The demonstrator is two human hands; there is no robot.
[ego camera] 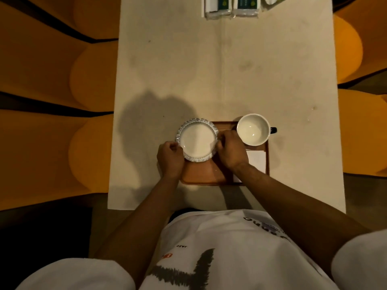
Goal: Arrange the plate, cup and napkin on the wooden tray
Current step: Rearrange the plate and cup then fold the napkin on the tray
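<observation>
Plate (196, 141) sits over the wooden tray's (206, 174) ten o'clock corner, overhanging the table (167, 59). My left hand (170, 156) pinches its fluted rim at eight o'clock, my right hand (231, 150) at three; both grips are closed on it. It looks rigid, brittle, slick; I'd stay on the rim. Cup (253, 129) and napkin (256, 159) lie rightward.
</observation>
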